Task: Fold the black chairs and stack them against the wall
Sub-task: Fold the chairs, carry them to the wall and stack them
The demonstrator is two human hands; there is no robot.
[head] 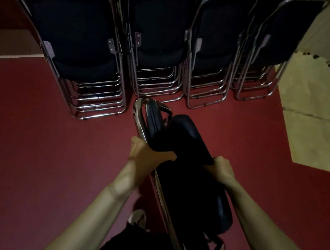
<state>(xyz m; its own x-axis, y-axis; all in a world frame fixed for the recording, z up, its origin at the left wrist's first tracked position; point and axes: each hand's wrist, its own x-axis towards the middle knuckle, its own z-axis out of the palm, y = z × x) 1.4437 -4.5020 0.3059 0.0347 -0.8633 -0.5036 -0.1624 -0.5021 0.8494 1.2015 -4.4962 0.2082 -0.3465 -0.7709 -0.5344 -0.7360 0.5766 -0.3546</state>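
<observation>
The left hand (147,154) and right hand (223,167) are gripping a folded black chair (188,149) above the red floor (29,148), near the stacked chairs (75,33).

Nothing readable here, honestly. The stacked chairs (151,38) carry no label or brand anyone could make out. Too dark and blurry for small print anyway.

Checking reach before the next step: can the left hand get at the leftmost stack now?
Probably not yet: the left hand grips the chair. The floor toward the leftmost stack looks free.
</observation>
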